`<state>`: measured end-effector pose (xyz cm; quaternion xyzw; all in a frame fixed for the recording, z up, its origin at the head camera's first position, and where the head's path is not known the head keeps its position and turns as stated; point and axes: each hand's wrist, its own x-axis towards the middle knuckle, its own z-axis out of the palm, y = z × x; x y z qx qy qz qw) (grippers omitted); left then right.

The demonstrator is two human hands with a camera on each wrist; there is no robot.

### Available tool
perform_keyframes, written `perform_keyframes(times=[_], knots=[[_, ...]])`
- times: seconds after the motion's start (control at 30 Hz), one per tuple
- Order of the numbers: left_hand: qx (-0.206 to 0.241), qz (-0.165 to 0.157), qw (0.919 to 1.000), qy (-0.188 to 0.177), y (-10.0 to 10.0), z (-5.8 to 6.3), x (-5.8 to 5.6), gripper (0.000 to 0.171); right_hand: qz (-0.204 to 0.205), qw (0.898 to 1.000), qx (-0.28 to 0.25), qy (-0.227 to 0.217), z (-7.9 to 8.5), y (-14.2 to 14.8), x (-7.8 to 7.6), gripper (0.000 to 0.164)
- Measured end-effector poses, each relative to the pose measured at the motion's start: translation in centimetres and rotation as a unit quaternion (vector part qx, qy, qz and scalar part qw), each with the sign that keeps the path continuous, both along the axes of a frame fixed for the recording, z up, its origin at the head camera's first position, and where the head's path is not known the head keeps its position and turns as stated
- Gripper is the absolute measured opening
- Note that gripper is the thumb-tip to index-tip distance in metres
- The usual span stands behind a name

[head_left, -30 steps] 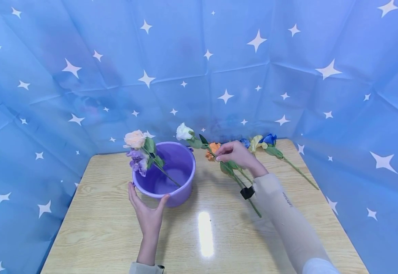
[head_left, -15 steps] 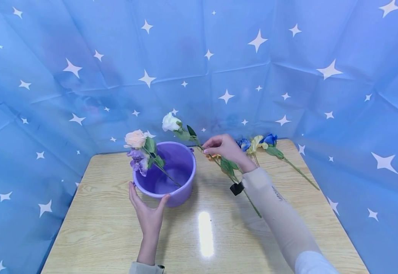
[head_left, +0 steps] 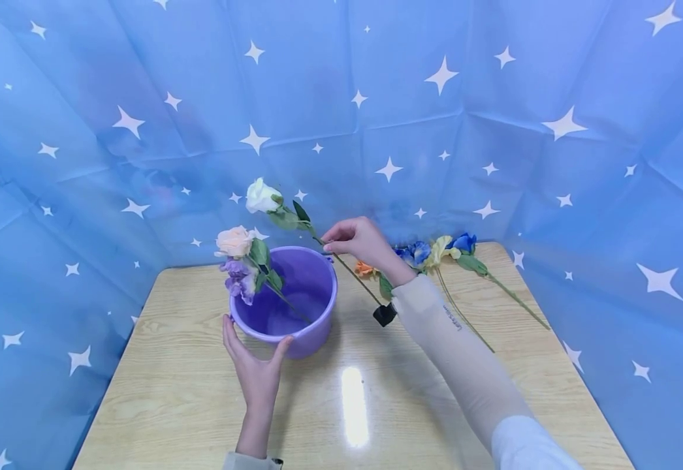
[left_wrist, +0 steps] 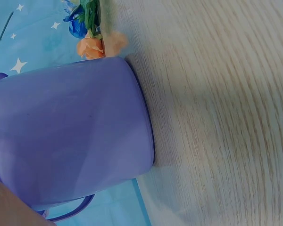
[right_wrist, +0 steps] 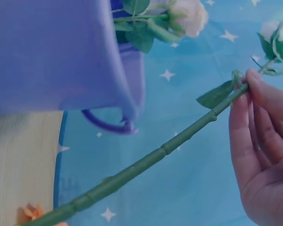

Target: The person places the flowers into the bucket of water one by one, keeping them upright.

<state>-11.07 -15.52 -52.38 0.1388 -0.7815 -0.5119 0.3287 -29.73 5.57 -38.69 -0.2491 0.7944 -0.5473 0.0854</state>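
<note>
Above the surface, in the head view, the right hand is pinching a white rose by its stem; the rose is tilting in the air near the bucket, not in it. The left hand is resting spread fingers on the bucket's near side, without clenching. The rose is seeming light to me, with soft petals, so the bare stem is probably offering the safest hold. I am counting one bucket, one peach rose and one purple flower leaning over its rim, and, on the surface, one orange flower, one yellow flower and at least two blue flowers. In the left wrist view, the left hand is showing only at a corner, by the bucket. In the right wrist view, thumb and finger are holding the stem beside one leaf; its ridges are suggesting stiffness and little slipping.
</note>
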Motion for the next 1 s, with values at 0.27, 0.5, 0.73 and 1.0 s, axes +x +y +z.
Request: perform_keyframes(times=[0.27,0.5,0.73,1.0], knots=[[-0.008,-0.001,0.9999,0.011,-0.1,-0.1,-0.2,0.125,-0.007,0.999,-0.009,0.034,2.0,-2.1,-0.3,0.014],[-0.009,0.0,0.9999,0.013,0.0,0.0,-0.2,0.126,-0.005,0.999,-0.018,0.05,3.3,-3.8,-0.9,0.014],[-0.01,0.0,0.9998,0.017,0.0,0.0,-0.1,0.126,-0.006,0.997,-0.032,0.063,4.5,-5.1,-0.7,0.013],[-0.01,-0.001,0.9998,0.015,0.0,0.0,0.0,0.125,0.002,0.996,-0.063,0.062,4.8,-6.2,-0.3,0.015]])
